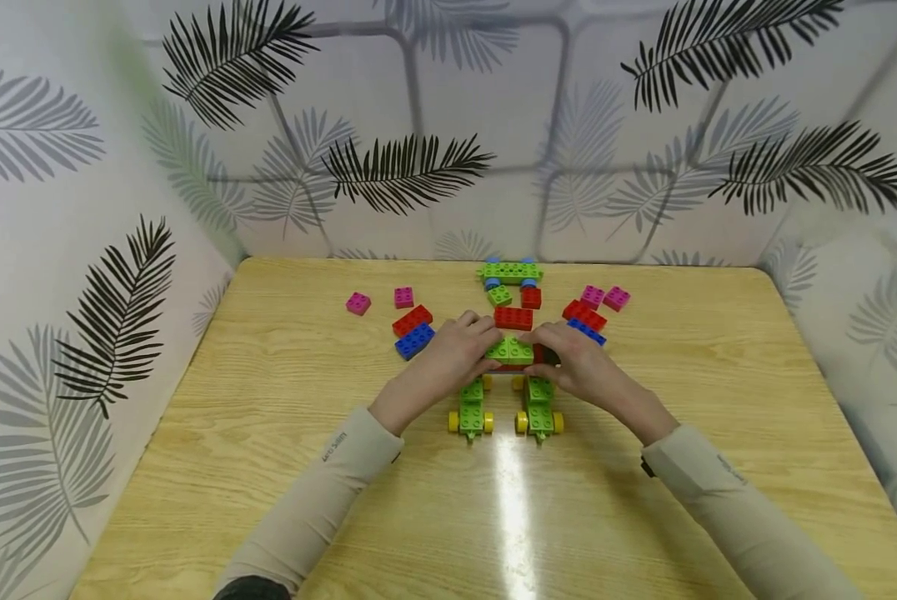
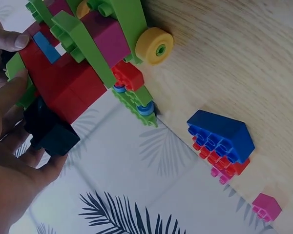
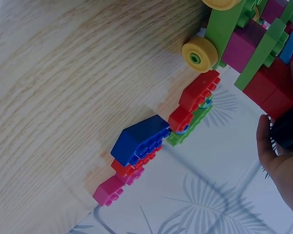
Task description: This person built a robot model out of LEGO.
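From the head view, both hands meet at a block model (image 1: 514,354) in the middle of the desk (image 1: 268,467). The left hand (image 1: 456,350) grips its left side and the right hand (image 1: 572,358) grips its right side.

At the left wrist, the fingers (image 2: 10,92) curl around the red and black blocks.

At the right wrist, the fingers (image 3: 271,151) wrap a black block (image 3: 288,129) at the model's edge.

Both hands cover most of the brick model's (image 1: 511,350) red body.
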{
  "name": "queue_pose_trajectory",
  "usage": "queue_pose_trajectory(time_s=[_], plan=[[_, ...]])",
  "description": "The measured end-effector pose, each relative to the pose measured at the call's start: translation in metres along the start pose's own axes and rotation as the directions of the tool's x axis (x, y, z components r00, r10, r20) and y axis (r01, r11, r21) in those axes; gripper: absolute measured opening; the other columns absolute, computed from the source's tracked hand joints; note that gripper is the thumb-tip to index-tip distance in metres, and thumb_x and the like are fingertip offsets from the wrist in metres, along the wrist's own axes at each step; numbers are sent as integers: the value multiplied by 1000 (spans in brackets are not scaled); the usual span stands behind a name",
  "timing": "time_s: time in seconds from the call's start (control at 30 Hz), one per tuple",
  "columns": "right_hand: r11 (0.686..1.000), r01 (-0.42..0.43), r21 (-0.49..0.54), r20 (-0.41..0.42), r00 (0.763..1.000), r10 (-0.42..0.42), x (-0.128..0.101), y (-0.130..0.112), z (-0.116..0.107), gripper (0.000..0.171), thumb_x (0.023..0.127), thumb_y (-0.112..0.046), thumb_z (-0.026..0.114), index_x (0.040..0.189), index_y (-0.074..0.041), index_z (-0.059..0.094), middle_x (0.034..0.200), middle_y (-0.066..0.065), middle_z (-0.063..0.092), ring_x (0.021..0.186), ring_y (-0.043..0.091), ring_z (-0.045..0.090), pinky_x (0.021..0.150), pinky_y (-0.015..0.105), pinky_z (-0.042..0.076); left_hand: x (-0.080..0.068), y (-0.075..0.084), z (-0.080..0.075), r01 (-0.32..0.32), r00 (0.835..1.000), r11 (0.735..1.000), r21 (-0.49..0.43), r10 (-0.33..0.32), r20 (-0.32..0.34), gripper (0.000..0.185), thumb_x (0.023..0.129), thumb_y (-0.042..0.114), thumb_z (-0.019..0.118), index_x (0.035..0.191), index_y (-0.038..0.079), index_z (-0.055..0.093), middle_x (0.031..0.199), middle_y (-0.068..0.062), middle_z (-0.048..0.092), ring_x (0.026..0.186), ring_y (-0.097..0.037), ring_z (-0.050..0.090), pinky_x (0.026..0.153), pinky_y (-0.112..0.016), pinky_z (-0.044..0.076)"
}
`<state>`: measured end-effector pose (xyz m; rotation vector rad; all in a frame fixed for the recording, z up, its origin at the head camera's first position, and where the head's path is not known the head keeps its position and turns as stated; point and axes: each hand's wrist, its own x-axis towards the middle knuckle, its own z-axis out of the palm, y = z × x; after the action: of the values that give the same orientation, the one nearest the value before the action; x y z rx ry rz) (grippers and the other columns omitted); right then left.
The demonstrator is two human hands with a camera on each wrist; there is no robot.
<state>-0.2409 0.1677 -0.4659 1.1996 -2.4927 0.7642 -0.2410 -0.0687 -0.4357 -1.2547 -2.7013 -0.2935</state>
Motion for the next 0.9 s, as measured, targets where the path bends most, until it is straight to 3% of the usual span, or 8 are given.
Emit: queue_pose_trajectory(time_s=[0.2, 0.4, 0.63, 0.9], plan=[[1000, 21, -7, -5, 1000, -21, -1, 2, 1, 44, 72, -9, 84, 110, -6, 63, 102, 7, 67, 90, 24, 63, 79, 37, 53, 0, -1, 3, 33, 999, 996, -84, -32, 12, 28, 92, 26, 65, 116, 11, 62, 109, -1, 59, 99, -20, 52, 81, -32, 47], [1000, 18, -15, -13, 1000, -19, -2, 2, 0, 43, 72, -9, 84, 109, -6, 63, 101, 7, 67, 90, 22, 63, 79, 37, 52, -1, -2, 9, 29, 999, 992, -122, -33, -28, 28, 93, 27, 65, 114, 9, 62, 108, -2, 59, 99, -21, 52, 82, -32, 47], [1000, 13, -2, -5, 1000, -13, -3, 0, 4, 43, 71, -9, 84, 109, -7, 62, 100, 6, 66, 89, 21, 62, 78, 36, 52, -8, -5, 18, 136, 990, 957, -256, -139, 7, 38, 89, 28, 69, 122, 12, 60, 119, -2, 59, 104, -19, 50, 88, -31, 47], [1000, 2, -3, -19, 1000, -2, -3, -1, 0, 45, 71, -8, 85, 110, -6, 62, 102, 7, 67, 90, 24, 63, 80, 38, 52, -7, -1, 15, 166, 985, 950, -265, -173, 0, 48, 87, 23, 72, 131, 9, 56, 123, -6, 59, 112, -25, 52, 95, -37, 45]])
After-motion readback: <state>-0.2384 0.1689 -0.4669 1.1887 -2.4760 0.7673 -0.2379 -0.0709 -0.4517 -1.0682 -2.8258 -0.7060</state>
